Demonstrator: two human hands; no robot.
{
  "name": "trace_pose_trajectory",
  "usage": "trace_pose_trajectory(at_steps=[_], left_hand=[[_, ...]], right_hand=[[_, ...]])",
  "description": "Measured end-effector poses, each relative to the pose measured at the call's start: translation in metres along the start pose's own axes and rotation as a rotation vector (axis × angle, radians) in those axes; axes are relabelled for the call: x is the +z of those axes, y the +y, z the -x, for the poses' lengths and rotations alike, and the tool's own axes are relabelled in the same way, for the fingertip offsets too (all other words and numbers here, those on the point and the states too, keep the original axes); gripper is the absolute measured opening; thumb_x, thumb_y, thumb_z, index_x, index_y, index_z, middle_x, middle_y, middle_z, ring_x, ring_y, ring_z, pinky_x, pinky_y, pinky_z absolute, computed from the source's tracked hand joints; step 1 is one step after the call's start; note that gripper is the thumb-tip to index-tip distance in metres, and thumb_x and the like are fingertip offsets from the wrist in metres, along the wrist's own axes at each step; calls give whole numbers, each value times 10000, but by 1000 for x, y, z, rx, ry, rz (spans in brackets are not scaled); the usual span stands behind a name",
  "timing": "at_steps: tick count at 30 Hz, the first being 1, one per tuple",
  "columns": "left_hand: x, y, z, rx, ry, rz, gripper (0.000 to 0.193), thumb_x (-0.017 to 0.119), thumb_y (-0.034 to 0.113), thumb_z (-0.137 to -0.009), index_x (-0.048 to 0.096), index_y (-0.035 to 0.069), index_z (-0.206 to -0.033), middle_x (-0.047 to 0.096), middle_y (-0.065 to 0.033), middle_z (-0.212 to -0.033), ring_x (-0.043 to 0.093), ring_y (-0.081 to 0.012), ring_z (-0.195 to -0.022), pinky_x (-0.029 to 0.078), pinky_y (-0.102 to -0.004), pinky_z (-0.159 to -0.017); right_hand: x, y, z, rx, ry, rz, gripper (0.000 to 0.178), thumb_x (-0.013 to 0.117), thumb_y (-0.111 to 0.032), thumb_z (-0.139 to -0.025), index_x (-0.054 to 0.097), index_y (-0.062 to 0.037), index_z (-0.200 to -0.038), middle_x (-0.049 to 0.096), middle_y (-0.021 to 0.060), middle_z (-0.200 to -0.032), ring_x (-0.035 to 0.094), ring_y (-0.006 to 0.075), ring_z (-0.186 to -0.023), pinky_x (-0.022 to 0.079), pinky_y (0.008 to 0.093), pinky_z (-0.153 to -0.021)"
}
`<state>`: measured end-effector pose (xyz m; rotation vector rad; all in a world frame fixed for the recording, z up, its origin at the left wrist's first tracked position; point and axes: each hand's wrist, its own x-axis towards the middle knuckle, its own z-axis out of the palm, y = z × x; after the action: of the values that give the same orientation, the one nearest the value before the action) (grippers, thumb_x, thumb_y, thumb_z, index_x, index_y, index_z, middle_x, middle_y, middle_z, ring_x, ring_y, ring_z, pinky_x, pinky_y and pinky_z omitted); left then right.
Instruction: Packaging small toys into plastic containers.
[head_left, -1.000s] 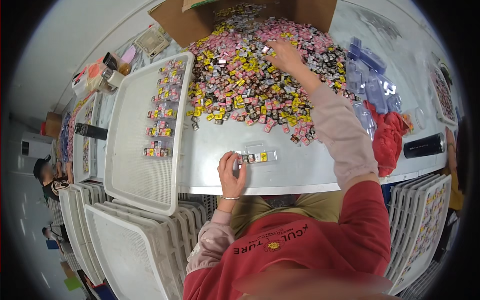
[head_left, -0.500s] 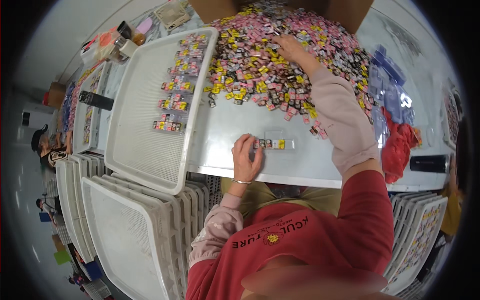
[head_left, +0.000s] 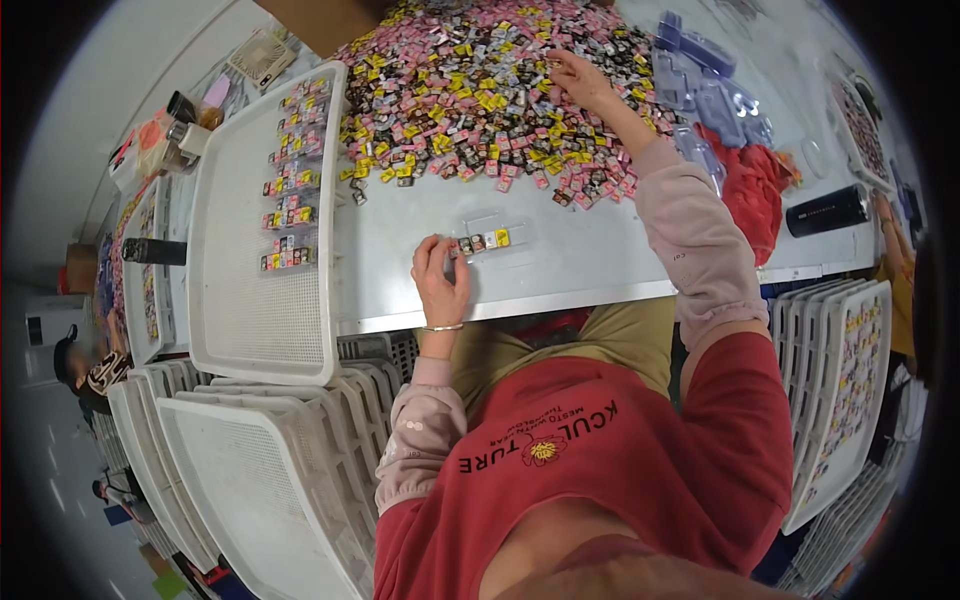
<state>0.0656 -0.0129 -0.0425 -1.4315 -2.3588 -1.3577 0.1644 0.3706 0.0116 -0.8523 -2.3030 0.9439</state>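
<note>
A small clear plastic tray [head_left: 519, 238] lies on the table with a short row of small coloured pieces [head_left: 482, 241] in it, the rightmost yellow. My left hand [head_left: 437, 285] grips the tray's left end, thumb and fingers curled round it. Stretched out to the far side, my right hand [head_left: 585, 82] is over a big heap of small pink, yellow, black and grey pieces [head_left: 490, 110]. Its fingertips are drawn together; whatever sits between them is too small to make out.
Left of the heap, a large white mesh tray [head_left: 225, 290] carries a column of filled clear trays [head_left: 290, 212]. Stacked white trays stand below on both sides. On the right are empty clear trays [head_left: 715, 105], a red plastic bag [head_left: 750, 190] and a black bottle [head_left: 829, 211].
My right hand has shifted over the heap and its fingers have drawn closer together. The whole view has swung, so the table appears further left. My left hand stays on the small tray.
</note>
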Motion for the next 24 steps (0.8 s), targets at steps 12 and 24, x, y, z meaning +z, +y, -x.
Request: trace_pose_trajectory(at_steps=[12, 24], left_hand=[[-1, -1, 2, -31, -4, 2, 274, 629, 80, -796, 604, -1, -1056, 543, -184, -1118, 552, -326, -1009, 438, -376, -886], [-1, -3, 3, -56, -23, -9, 273, 633, 74, -799, 604, -1, -1059, 539, -184, -1129, 547, -322, -1031, 438, -369, -898]], right_hand=[[-9, 1, 31, 69, 63, -331, 209, 582, -132, -889, 656, -46, -1064, 673, 30, -988, 622, 118, -869, 490, 240, -742], [53, -36, 12, -72, -71, 478, 291, 629, -75, -781, 668, -140, -1063, 564, 118, -1113, 575, 315, -1050, 487, 420, -876]])
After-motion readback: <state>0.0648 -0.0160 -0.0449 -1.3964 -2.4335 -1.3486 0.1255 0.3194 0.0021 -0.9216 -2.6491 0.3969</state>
